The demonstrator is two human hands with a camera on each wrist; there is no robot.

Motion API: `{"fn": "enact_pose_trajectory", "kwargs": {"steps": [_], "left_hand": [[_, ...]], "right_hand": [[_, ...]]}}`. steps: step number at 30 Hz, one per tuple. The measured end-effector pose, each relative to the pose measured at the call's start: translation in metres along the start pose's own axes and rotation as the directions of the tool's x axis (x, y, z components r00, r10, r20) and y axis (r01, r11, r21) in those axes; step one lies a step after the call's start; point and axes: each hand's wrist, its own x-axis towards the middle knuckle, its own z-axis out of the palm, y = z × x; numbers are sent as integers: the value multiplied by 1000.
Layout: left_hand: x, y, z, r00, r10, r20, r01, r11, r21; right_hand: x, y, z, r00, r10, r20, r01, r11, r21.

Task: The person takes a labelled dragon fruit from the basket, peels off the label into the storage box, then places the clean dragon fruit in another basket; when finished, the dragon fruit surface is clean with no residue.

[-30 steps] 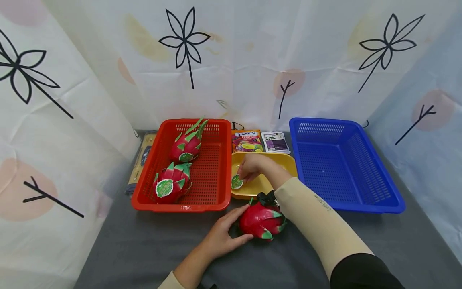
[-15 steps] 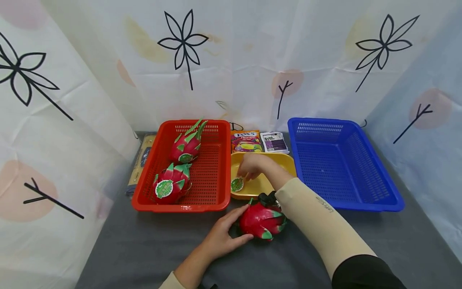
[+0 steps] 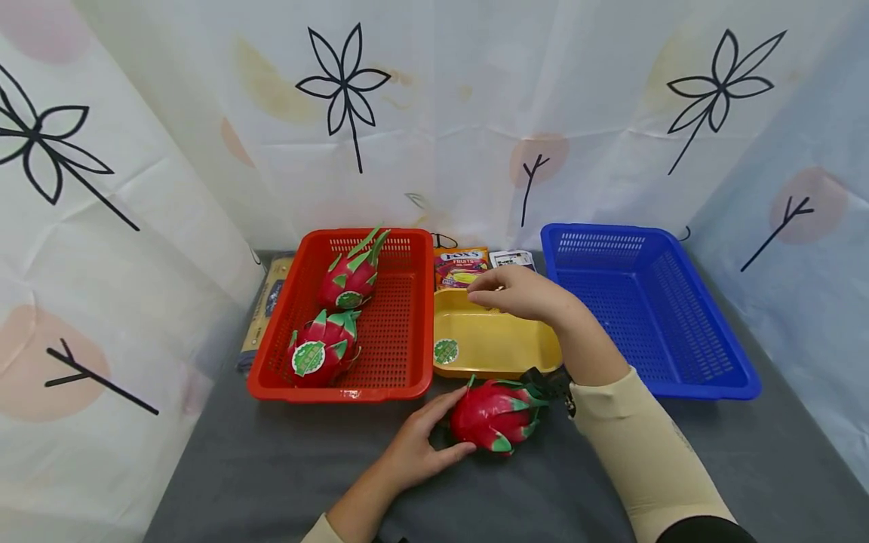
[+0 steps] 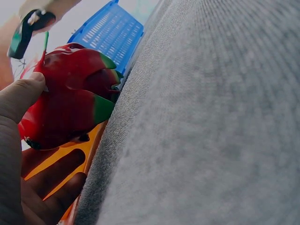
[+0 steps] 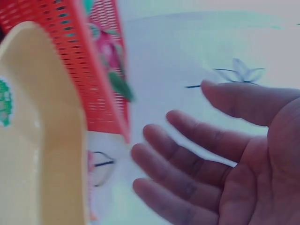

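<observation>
A glossy red dragon fruit (image 3: pixel 495 415) with green-tipped scales and a thin green stalk lies on the grey table (image 3: pixel 271 467), just off the near edge of the yellow tray (image 3: pixel 502 347). The left hand (image 3: pixel 421 445) rests against its left side, thumb touching the skin, fingers spread. The right hand (image 3: pixel 519 292) hovers over the tray's far edge, thumb apart from its loosely bent fingers. A round green sticker (image 3: pixel 446 351) sits at the tray's near left corner.
</observation>
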Motion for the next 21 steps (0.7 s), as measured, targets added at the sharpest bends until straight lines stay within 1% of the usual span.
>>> {"fn": "enact_pose_trajectory", "kwargs": {"steps": [3, 6, 8, 11, 13, 15, 19, 21], "left_hand": [[0, -2, 1, 1000, 16, -9, -16, 1000, -1], [0, -3, 2, 1000, 20, -14, -20, 1000, -9], [1, -4, 3, 1000, 19, -17, -19, 1000, -18], [1, -4, 3, 1000, 8, -20, -8, 999, -41], [1, -4, 3, 1000, 6, -26, -8, 999, -51], [1, -3, 3, 999, 5, -33, -7, 998, -60], [1, -3, 5, 999, 25, -48, -29, 997, -74], [1, -4, 6, 998, 37, -51, -41, 996, -84]], "right_hand": [[-22, 2, -7, 995, -74, -62, 73, 997, -22], [-44, 8, -12, 983, -123, -138, 124, 992, 3], [-59, 12, -15, 970, -136, -201, 142, 990, 12], [-80, 20, -17, 941, -151, -302, 166, 986, 25], [-92, 27, -17, 917, -165, -362, 186, 982, 24], [-104, 35, -16, 885, -188, -426, 213, 977, 13], [-123, 53, -14, 802, -226, -553, 254, 967, -27], [-131, 62, -14, 762, -236, -603, 264, 964, -43]]}}
